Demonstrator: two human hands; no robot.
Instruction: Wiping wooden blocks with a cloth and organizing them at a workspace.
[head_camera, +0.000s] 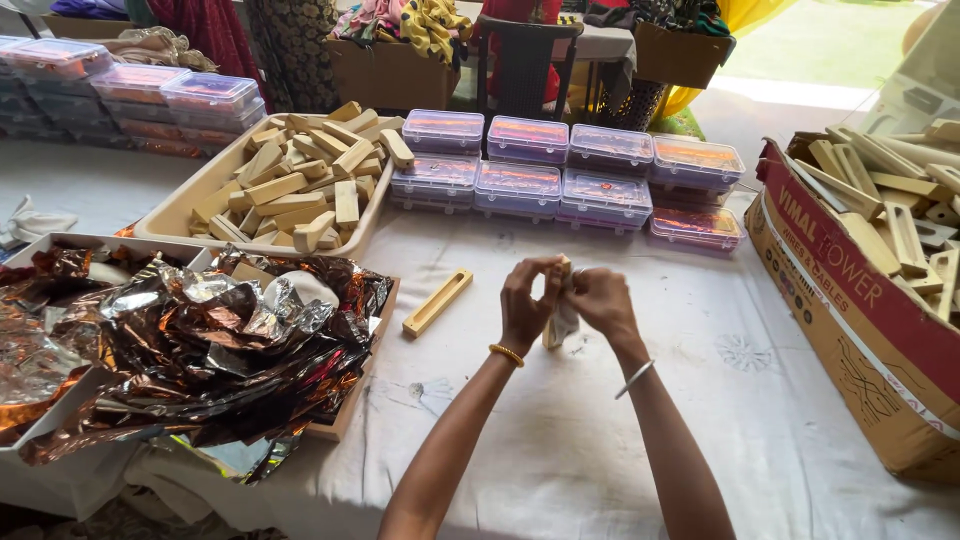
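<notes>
Both hands pinch one upright wooden block (557, 300) between them, left hand (525, 305) and right hand (603, 300) equally close, its long axis vertical.

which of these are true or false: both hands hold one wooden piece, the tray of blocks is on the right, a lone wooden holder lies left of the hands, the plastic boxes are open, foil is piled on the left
1. Both hands hold one wooden piece. True: the left hand and right hand pinch the wooden piece, with a cloth.
2. The tray of blocks is on the right. False: the tray is at the left rear; a cardboard box is on the right.
3. A lone holder lies left of the hands. True: holder.
4. The plastic boxes are open. False: the plastic boxes have lids on.
5. Foil is piled on the left. True: foil.
</notes>
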